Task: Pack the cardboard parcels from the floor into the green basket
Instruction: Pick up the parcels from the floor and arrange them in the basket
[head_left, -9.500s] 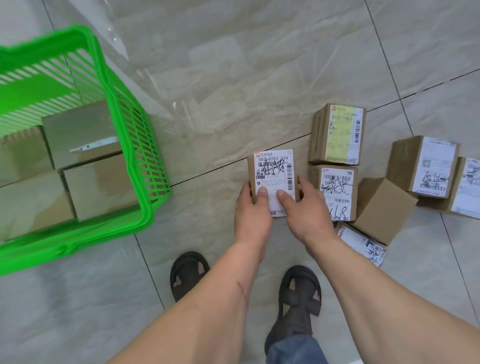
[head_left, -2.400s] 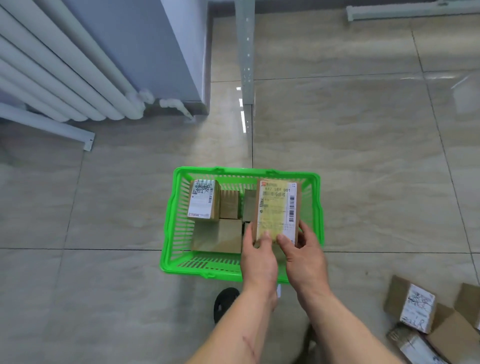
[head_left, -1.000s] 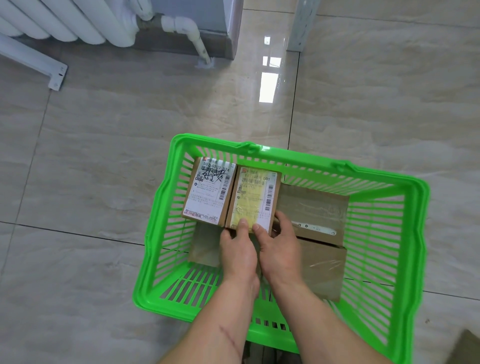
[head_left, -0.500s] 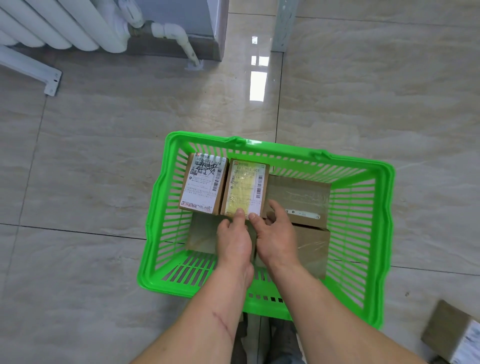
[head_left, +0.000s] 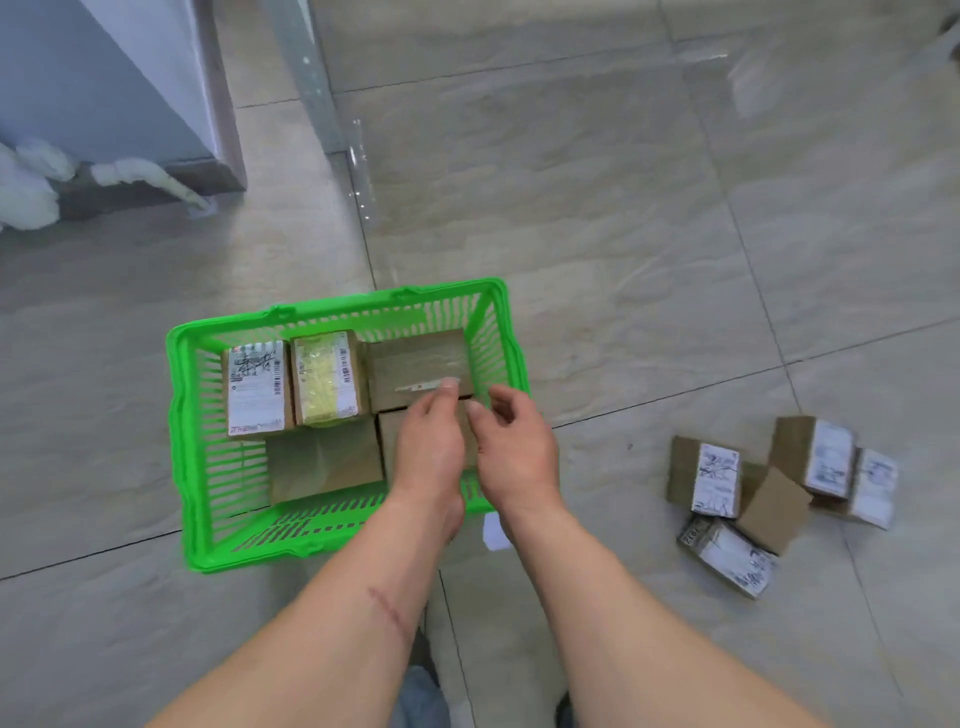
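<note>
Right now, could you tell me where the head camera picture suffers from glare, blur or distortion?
Head view: window glare streaks the glossy floor tiles at top right; the radiator pipe at far left is smeared; the labels on the loose parcels are too soft to read; the wide lens bows the green basket and stretches both forearms; the left hand and right hand look fairly sharp.
</note>
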